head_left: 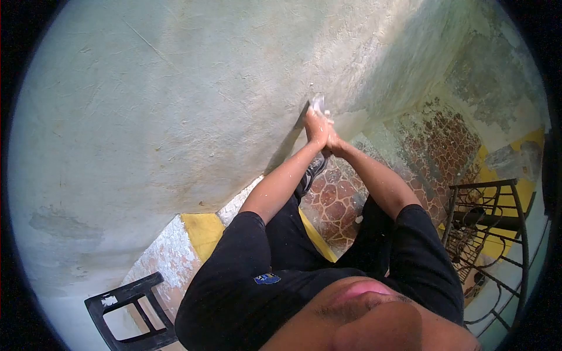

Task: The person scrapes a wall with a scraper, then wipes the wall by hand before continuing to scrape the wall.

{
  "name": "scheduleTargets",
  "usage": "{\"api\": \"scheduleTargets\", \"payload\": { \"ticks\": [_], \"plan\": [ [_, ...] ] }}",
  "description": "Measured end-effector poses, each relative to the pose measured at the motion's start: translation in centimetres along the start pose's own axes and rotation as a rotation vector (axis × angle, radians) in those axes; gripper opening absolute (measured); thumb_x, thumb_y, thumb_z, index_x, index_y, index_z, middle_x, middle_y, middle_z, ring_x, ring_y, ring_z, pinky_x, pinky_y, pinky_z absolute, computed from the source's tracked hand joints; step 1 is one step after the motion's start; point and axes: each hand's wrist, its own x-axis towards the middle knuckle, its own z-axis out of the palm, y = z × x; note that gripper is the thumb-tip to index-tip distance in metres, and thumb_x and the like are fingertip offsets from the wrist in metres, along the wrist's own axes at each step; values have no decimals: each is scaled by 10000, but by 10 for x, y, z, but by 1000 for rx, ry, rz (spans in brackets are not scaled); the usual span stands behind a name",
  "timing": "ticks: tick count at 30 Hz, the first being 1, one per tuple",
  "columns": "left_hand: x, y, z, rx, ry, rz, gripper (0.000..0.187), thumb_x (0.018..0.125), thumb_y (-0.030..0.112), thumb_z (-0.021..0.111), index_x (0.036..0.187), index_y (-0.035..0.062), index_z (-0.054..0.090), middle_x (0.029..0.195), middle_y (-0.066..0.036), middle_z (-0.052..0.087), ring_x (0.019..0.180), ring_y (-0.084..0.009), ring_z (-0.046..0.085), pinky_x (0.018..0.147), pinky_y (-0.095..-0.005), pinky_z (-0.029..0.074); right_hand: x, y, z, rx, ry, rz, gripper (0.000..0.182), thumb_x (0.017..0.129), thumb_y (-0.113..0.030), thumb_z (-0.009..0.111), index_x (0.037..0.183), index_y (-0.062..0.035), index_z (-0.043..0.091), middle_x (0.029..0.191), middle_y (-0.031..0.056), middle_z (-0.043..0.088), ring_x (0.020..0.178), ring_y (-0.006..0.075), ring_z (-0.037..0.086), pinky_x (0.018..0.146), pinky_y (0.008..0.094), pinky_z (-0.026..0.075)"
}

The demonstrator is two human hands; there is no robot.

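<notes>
Both my hands are pressed together against the pale green, rough wall [193,93]. My left hand [317,124] is closed, and a scraper [318,102] with a flat, greyish blade juts out past its fingers and meets the wall. Tucked in beside and partly behind it, my right hand [333,139] is closed too, on the same scraper. The scraper's handle is hidden by the hands. White flecks dot my forearms and fingers.
A brown stone-patterned floor [333,196] with white debris lies below. Yellow-edged steps [201,234] run along the wall's foot. A black metal rack [518,234] stands at the right, and a black plastic chair [126,292] at the lower left. My dark shoe [313,172] is near the wall.
</notes>
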Motion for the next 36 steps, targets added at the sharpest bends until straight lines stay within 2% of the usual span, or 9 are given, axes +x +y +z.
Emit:
{"api": "scheduleTargets", "payload": {
  "ticks": [1,4,8,13,15,21,28,34,36],
  "plan": [
    [2,16,0,70,-11,137,400,1063,289,441,963,-80,560,888,-208,730,591,-298,722,450,-367,568,6,-9,-1,-4,1,6,228,970,-392,535,951,-166,558,583,-33,427,407,141,408,360,306,307],
    [21,41,6,103,1,147,418,1049,297,480,876,-59,614,833,-172,737,584,-256,722,484,-363,564,26,-55,-14,362,-149,521,377,972,-498,523,999,-131,605,676,39,521,511,163,492,446,335,373],
    [30,35,3,385,90,288,416,1040,292,488,855,-57,619,797,-164,739,557,-256,711,506,-368,568,23,-51,-3,350,-247,593,389,977,-523,497,961,-143,582,649,30,492,486,160,471,434,334,357],
    [11,-2,3,325,-32,162,373,1044,233,457,866,-66,594,770,-195,722,560,-284,710,492,-393,565,-4,-36,-16,294,-346,719,419,985,-564,454,898,-164,545,605,16,443,445,153,437,413,331,329],
    [14,-37,8,311,-44,81,333,1039,193,458,878,-74,577,741,-215,704,557,-309,707,474,-410,565,-17,-50,-16,296,-242,712,354,966,-500,539,841,-174,481,558,-6,381,411,136,377,391,320,267],
    [25,-18,13,407,18,271,340,1034,195,465,860,-72,583,726,-217,699,559,-326,704,485,-433,572,25,48,-28,292,-328,519,243,903,-362,665,852,-176,516,570,-29,407,407,122,350,385,306,239],
    [14,2,4,385,-24,261,372,1033,209,465,821,-70,590,726,-216,704,571,-330,710,510,-443,577,12,-16,-5,191,-18,564,334,917,-347,661,780,-166,417,527,-16,322,387,129,318,388,314,207],
    [21,-4,6,329,-38,234,327,1027,177,476,844,-72,584,741,-240,700,596,-340,715,504,-437,575,5,-41,-4,114,51,527,342,936,-359,639,772,-106,479,528,30,415,389,170,411,358,353,292],
    [28,-11,7,328,-32,252,340,1032,204,472,857,-65,587,751,-231,705,613,-331,721,514,-432,576,13,-26,0,-198,71,402,355,928,-340,651,764,-69,490,538,45,460,392,180,444,353,372,320]
  ]
}}
